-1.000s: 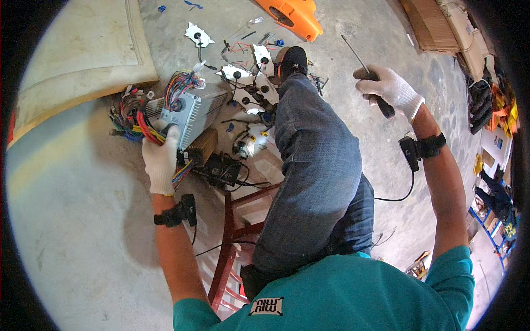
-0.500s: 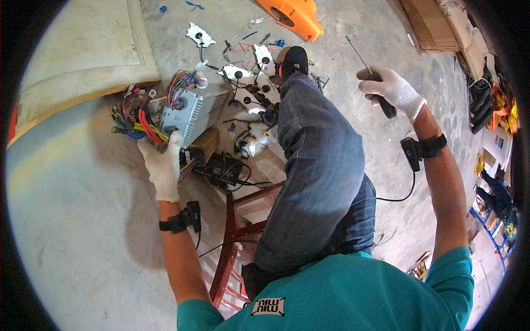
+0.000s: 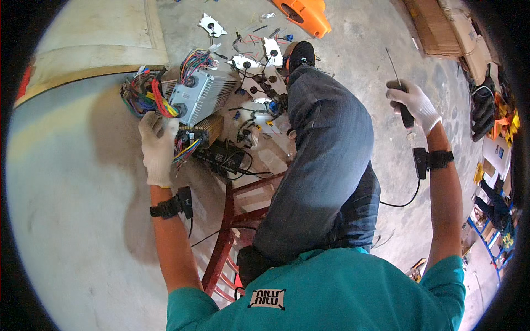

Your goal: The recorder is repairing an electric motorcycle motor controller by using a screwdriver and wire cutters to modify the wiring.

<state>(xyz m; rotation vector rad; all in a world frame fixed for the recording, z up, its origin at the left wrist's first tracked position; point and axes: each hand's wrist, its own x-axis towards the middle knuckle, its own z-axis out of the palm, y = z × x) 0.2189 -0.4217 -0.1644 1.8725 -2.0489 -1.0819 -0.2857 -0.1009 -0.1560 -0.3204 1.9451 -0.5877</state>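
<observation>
My left hand (image 3: 157,157), in a white knit glove, is beside the lower corner of a grey finned motor controller (image 3: 191,99). Its fingers are apart at the thick red and yellow cables (image 3: 162,100), and I see nothing gripped between them. A bundle of thin coloured wires (image 3: 196,62) comes out of the controller's upper end. To the right, well away from the controller, my gloved right hand (image 3: 415,103) is closed round the black handle of a screwdriver (image 3: 407,115), its thin shaft pointing up and slightly left.
Below the controller are a second finned unit (image 3: 212,129) and a black power adapter (image 3: 223,158) with cables. White plates (image 3: 273,52) with leads and wire scraps litter the floor beyond. A red chair (image 3: 225,243) stands by my leg. An orange shell (image 3: 303,15) and cardboard (image 3: 433,27) lie farther off.
My left hand has drawn slightly down from the controller, its fingers now apart. My right hand, still holding the screwdriver, has shifted a little right and down. The whole view has shifted slightly.
</observation>
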